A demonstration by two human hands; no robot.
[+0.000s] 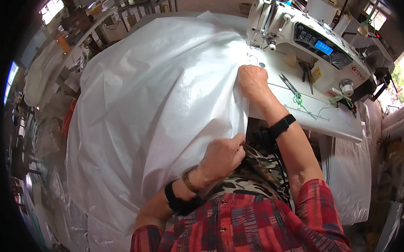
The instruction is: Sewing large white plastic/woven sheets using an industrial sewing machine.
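A large sheet of white woven plastic fabric (167,88) drapes over the table and down toward my lap. My right hand (252,82) is closed on its right edge, close in front of the sewing machine's needle area (251,49). Nearer to me, my left hand (222,157) grips the same edge lower down, fingers pinched together. Between the two hands the edge hangs fairly straight. The white sewing machine (300,35) stands at the upper right, with a lit display on its front. Part of the fabric lies by the needle; whether it is under the presser foot I cannot tell.
Scissors with green-wrapped handles (291,88) lie on the machine table (341,125), right of my right hand. A dark slim tool (308,76) rests behind them. White sheets (350,177) hang below the table's right end. Metal racks (144,2) stand at the back.
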